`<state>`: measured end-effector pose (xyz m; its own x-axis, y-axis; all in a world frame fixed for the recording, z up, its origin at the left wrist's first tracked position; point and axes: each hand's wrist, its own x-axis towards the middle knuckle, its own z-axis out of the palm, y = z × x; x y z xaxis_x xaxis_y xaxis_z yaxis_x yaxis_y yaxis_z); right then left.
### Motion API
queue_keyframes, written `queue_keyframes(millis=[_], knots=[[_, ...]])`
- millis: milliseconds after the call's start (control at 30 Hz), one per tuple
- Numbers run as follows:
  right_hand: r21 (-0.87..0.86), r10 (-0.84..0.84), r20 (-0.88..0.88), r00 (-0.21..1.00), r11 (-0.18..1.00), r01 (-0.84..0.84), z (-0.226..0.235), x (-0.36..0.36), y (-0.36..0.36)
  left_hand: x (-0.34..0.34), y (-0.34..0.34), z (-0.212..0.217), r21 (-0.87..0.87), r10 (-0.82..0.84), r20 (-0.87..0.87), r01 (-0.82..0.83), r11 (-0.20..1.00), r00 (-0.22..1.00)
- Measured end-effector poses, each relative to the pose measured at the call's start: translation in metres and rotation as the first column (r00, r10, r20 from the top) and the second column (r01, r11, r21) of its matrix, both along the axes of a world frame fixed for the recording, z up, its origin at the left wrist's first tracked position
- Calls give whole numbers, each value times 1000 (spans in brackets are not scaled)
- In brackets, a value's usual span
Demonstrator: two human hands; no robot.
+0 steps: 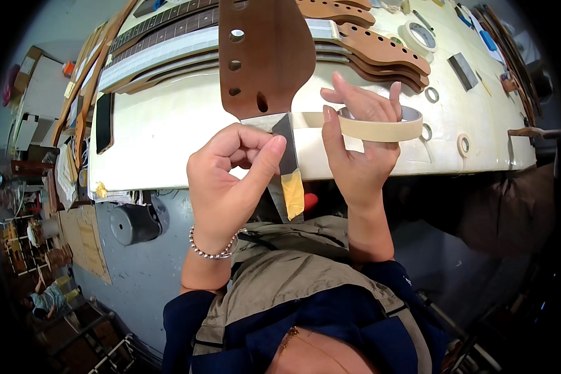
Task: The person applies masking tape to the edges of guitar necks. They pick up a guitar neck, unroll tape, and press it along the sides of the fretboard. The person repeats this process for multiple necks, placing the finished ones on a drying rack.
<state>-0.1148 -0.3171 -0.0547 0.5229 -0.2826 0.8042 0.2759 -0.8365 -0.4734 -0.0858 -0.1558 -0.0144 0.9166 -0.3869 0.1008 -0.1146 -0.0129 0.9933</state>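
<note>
A brown guitar neck headstock (271,59) with a row of holes rises in front of me, pale tape across its lower end. My left hand (227,171) is closed at that end, thumb and fingers pinching a flat dark blade (289,159) with yellow tape (292,194) round its lower part. The fingers of my right hand (360,165) pass through a roll of masking tape (380,130), while the thumb presses outside it. From the roll, a strip of tape (308,119) runs left toward the neck, passing behind the blade. My left fingertips are partly hidden.
Several guitar necks (380,47) lie stacked across the white table (149,156). Tape rolls (421,36), a grey block (462,70) and small rings lie at the right. A black phone-like slab (105,123) is at the left edge; a dark stool (134,223) stands below.
</note>
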Motion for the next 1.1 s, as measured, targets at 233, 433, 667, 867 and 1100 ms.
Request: queue_keyframes(millis=[233, 433, 667, 867, 1100], knots=[[9, -7, 12, 1000, 1000, 7, -3, 2, 1, 2, -2, 1, 44, 5, 32, -7, 999, 999], [13, -3, 63, 998, 1000, 3, 7, -1, 3, 1, -4, 10, 114, 17, -35, -13, 993, 999], [-496, 703, 263, 661, 686, -532, 22, -29, 34, -1, -8, 14, 152, 61, -99, -45, 987, 993], [-219, -15, 125, 992, 975, 42, 12, -39, -109, 17, 39, -4, -159, -70, -96, 54, 986, 993], [-613, -797, -469, 380, 604, 509, -24, -47, -335, 106, 109, -69, 729, 132, 312, -326, 601, 941]])
